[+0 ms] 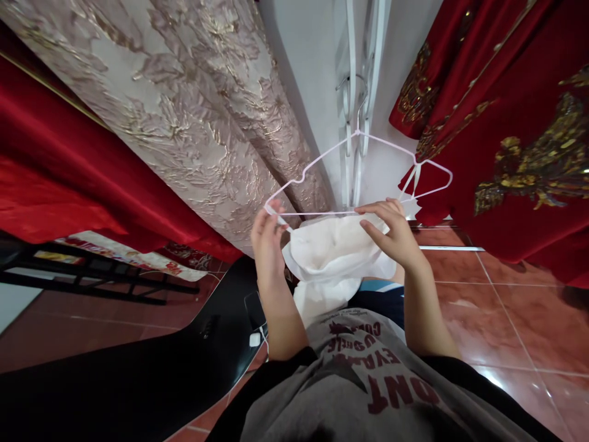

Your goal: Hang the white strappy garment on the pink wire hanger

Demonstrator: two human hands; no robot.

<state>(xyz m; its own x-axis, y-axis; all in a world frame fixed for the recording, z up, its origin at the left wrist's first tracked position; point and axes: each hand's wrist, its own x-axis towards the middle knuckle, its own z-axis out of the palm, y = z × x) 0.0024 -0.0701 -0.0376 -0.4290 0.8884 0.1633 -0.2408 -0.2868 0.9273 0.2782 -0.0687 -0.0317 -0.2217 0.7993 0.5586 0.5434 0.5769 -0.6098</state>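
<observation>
Here, the pale pink hanger (322,213) stands tilted in front of the person, its lower bar level with the fingertips; the left hand (269,236) is closed around its left corner, fingers curled where a white strap runs down; the right hand (391,230) is loosely spread at the middle of the lower bar, index fingertip touching it, thumb parted below. The white garment (338,245) hangs under the bar, between the two hands and near the lap; a second strap (416,178) loops over the hanger's right notch, beyond the right hand. Behind the hook rise white rails (352,37); whether the hook rests on them I cannot tell. To the left drapes gold-patterned pale fabric (221,110); to the right, red cloth (453,153) with gold ornament; lower left, a black surface (161,362) bears a small white block (254,339).
</observation>
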